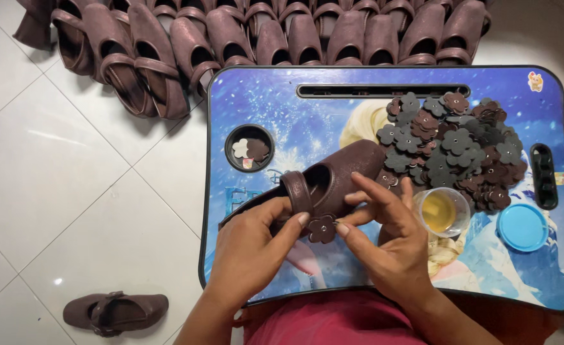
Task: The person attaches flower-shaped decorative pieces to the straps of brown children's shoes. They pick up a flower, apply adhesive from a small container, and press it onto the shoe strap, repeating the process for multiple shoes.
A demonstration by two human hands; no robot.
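A dark brown slipper-like shoe point(339, 172) lies on a small blue lap table point(275, 102) with a cartoon print. My left hand point(253, 246) grips the shoe's strap and side. My right hand point(391, 239) pinches a brown flower-shaped cutout point(322, 228) together with my left thumb, just below the strap. A heap of brown and grey flower cutouts point(458, 150) lies on the table to the right of the shoe.
A small clear cup of yellowish liquid point(440, 211) and a blue round lid point(522, 227) sit right of my right hand. A round recess point(250, 148) holds a few cutouts. Rows of brown shoes point(231, 32) line the tiled floor beyond; one shoe point(116, 312) lies at lower left.
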